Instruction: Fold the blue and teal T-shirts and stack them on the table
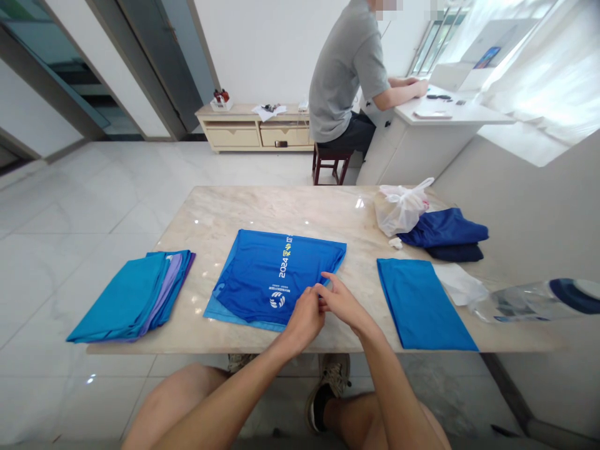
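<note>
Lower left, the folded stack (pixel 124 294) looks finished; at centre, the printed blue garment (pixel 253 262) lies flat, seemingly unfinished. Left hand (pixel 307 315) and right hand (pixel 344 303) meet at its lower-right edge, fingertips close together; whether they pinch anything is unclear.

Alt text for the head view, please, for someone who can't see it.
A person's left hand and right hand meet at the near right corner of flat, white-printed blue fabric on a pale marbled table. A teal-and-purple folded fabric stack lies left, a folded blue cloth right; someone in grey sits beyond.

bright daylight from right-hand window (pixel 437 44), tabletop (pixel 281 209) glints
</note>
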Demonstrator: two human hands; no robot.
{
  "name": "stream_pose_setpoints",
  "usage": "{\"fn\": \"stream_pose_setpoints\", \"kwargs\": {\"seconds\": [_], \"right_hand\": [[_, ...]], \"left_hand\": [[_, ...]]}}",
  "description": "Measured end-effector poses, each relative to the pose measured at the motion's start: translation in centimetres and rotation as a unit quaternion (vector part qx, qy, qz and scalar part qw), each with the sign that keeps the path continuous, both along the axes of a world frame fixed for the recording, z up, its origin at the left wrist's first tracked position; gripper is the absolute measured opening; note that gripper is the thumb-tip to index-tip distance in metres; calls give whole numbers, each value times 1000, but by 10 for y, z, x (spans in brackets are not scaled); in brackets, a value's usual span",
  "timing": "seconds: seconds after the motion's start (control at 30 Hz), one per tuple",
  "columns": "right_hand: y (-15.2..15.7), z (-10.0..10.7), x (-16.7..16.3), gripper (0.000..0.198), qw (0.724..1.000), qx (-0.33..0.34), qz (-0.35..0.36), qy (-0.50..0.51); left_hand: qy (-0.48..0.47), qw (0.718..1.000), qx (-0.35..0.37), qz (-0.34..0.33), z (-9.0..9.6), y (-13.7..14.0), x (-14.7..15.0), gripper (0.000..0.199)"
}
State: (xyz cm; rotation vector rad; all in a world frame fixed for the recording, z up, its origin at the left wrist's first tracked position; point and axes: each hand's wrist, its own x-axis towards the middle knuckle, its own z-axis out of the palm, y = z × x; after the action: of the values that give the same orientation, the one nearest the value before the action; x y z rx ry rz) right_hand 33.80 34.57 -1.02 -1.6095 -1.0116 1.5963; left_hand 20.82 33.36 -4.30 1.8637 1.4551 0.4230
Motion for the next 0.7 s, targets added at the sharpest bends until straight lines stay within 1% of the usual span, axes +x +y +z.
{"fn": "stream_pose_setpoints", "kwargs": {"seconds": [0.1,0.2,0.27,0.33,0.4,0.47,0.53,0.6,0.63,0.7], "right_hand": [[-1,13,5,60,999,-29,2,27],[1,21,12,49,999,-25,11,20],[2,20,19,41,1000,-6,9,-27],[3,16,27,36,994,23,-1,-107],[2,12,37,34,977,54,-4,-208],[2,8,45,31,948,75,7,-311],[3,5,49,32,915,74,23,-396],[5,-1,51,39,893,57,26,-446],[7,-5,52,43,889,47,20,-455],[12,-15,55,56,894,22,-9,-448]], "left_hand": [[6,999,-26,-19,6,4,-4,41],[45,997,-49,-31,17,7,-7,38],[79,995,-52,-31,26,7,-8,30],[102,992,-61,-34,34,7,-7,26],[118,990,-67,-37,42,6,-5,24],[127,989,-60,-38,49,3,-4,24],[124,990,-49,-41,55,-2,-2,25],[115,991,-51,-48,59,-8,-1,26],[109,991,-54,-52,60,-12,0,26],[91,992,-61,-59,62,-20,2,27]]}}
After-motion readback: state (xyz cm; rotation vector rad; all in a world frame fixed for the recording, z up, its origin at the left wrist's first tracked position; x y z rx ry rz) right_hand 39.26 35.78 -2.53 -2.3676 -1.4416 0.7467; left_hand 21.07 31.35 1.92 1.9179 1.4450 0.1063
